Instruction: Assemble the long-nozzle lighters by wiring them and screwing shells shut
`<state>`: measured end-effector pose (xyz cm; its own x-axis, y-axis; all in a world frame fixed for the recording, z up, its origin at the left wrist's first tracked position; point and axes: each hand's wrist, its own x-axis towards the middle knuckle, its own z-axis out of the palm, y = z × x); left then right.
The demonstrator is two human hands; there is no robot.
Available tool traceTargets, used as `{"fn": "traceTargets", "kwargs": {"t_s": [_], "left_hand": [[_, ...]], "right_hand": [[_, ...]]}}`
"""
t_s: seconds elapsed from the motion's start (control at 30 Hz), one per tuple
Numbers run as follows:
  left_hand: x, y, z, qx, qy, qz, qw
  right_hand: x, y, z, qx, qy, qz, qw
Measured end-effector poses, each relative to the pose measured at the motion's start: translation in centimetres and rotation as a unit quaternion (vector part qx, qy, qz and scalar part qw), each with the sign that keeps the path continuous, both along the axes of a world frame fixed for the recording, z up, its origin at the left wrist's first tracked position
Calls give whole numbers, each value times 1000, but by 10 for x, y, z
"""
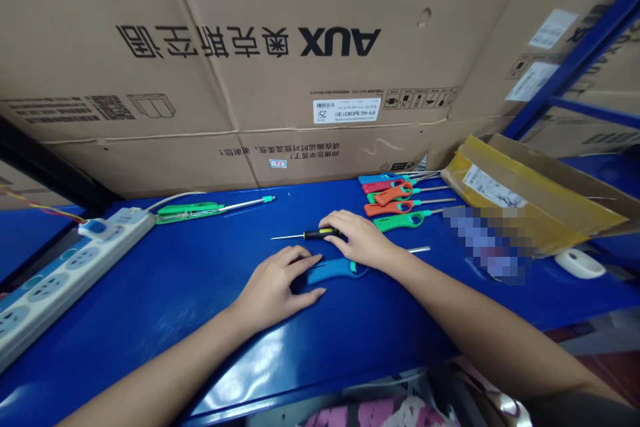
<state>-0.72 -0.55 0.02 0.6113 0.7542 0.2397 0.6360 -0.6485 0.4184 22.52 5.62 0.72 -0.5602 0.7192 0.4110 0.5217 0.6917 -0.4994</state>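
My left hand (277, 283) rests on the blue table, fingers curled around the handle end of a blue long-nosed lighter (333, 271) that lies flat. My right hand (357, 237) lies over the lighter's middle and closes on the black and yellow handle of a small screwdriver (305, 235). The screwdriver's thin shaft points left along the table. The lighter's metal tube (419, 250) sticks out to the right past my right wrist.
A row of several coloured lighters (397, 199) lies at the back right. A green lighter (200, 209) lies at the back left beside a white power strip (65, 267). Large cardboard boxes (250, 60) wall off the back. An open carton (525, 193) and a white mouse (580, 263) are at the right.
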Motion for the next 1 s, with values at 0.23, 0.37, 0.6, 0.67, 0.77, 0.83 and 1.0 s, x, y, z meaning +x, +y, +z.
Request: {"fn": "traceTargets", "kwargs": {"t_s": [0.23, 0.37, 0.6, 0.67, 0.77, 0.83, 1.0], "left_hand": [[-5, 10, 8, -34, -14, -16, 999], [-13, 23, 23, -100, -74, -46, 991], [4, 52, 26, -47, -186, 14, 981], [19, 72, 24, -22, -194, 34, 980], [45, 110, 23, 6, -191, 52, 980], [62, 135, 23, 14, -175, 52, 983], [105, 178, 23, 16, -113, 39, 993]], "right_hand": [[-5, -6, 8, 68, 11, -12, 998], [-13, -26, 20, 206, 82, 58, 973], [-34, -53, 1, 272, 93, 175, 942], [-36, -48, -5, 247, 9, 164, 955], [-31, -33, -8, 207, -84, 118, 967], [-26, -23, -8, 168, -113, 76, 976], [-14, -9, -6, 108, -158, -14, 981]]}}
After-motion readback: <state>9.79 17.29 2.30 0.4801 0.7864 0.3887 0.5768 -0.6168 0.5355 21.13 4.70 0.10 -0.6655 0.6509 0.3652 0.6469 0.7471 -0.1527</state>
